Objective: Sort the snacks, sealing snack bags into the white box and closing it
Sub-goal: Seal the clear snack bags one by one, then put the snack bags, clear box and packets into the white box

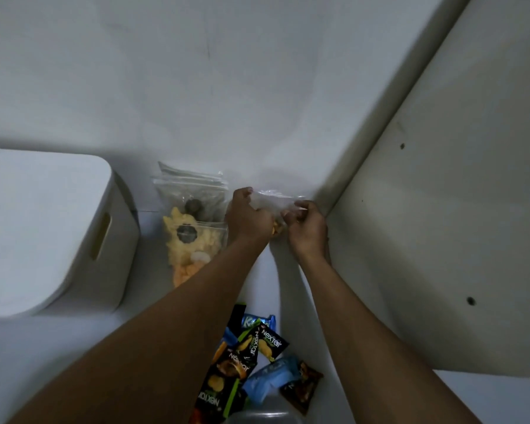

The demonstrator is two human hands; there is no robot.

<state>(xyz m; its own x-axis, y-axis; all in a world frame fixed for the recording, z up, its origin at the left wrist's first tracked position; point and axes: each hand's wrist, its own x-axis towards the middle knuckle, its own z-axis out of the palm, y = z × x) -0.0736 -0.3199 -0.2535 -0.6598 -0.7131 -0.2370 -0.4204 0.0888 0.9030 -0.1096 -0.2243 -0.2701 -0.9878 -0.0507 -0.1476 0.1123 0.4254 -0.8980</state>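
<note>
Fingers (299, 206) curled on both hands, clear snack bag (274, 198) pinched between left hand (248, 217) and right hand (308, 229). Bag mouth is stretched left-right, one hand at each end. White box (43, 228) is seen lidded, well to left; left hand nearer.

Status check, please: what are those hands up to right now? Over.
Left hand and right hand both pinch one clear snack bag. White box sits left, lid on, untouched. Filled bags lie between; nothing blocking.
</note>
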